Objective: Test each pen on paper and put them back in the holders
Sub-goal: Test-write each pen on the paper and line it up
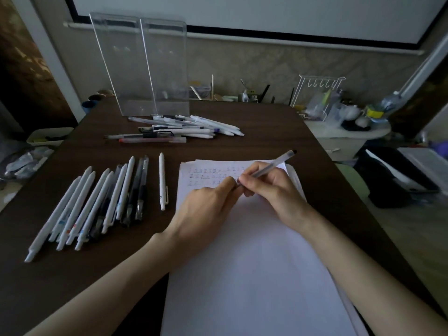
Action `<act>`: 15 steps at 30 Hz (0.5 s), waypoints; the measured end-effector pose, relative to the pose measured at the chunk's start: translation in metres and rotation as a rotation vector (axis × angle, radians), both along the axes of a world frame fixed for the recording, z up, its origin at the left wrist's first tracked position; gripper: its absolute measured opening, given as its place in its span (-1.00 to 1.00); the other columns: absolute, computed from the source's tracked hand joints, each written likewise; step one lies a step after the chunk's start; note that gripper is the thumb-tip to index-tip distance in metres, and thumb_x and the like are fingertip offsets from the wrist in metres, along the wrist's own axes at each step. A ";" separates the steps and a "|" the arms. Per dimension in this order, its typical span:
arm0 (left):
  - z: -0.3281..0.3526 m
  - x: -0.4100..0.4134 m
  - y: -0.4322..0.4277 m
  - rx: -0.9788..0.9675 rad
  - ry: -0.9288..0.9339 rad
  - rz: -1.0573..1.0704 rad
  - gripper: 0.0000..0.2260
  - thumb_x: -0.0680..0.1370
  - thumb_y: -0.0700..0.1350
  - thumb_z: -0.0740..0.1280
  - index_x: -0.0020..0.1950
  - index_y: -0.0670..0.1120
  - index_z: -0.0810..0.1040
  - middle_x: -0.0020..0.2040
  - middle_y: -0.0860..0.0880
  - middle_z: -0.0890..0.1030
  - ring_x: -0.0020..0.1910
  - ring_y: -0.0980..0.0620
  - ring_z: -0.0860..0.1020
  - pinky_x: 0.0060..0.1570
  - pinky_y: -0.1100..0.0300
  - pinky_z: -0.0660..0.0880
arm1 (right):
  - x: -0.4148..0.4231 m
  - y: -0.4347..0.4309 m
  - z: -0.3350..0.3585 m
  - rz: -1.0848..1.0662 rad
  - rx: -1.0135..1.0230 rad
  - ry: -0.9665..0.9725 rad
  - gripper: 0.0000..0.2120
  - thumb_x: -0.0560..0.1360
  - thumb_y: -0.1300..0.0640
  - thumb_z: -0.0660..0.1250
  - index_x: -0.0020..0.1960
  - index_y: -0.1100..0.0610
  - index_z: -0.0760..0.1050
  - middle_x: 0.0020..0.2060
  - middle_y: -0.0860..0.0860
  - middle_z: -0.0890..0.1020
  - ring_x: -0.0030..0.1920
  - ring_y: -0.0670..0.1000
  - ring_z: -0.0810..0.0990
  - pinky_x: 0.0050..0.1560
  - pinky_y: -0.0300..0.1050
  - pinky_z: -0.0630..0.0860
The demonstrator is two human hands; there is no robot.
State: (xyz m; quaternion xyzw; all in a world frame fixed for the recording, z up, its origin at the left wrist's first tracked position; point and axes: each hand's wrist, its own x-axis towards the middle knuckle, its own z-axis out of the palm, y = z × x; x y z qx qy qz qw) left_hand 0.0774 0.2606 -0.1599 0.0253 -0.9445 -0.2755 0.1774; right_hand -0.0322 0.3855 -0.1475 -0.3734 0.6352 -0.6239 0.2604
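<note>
Holding pen: right hand pinches clear pen above paper top rows.
Pen axis: diag., tip low-left, black end up-right.
Other hand: left hand pinches tip end.

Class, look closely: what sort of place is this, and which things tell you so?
Probably a home study or workroom: a dark table with many pens and paper, and a cluttered side cabinet beside it.

table: dark brown woodgrain | paper: white | holders: clear | pens: white, black
</note>
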 end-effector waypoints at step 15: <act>-0.014 -0.002 -0.003 -0.417 -0.063 -0.025 -0.47 0.53 0.31 -0.09 0.29 0.11 0.45 -0.17 0.02 0.37 -0.19 -0.02 0.43 -0.22 0.16 0.27 | -0.028 -0.006 -0.015 -0.438 0.210 0.307 -0.80 0.50 0.14 0.36 -0.26 0.01 0.40 -0.43 -0.02 0.61 -0.38 -0.13 0.57 -0.23 -0.11 0.54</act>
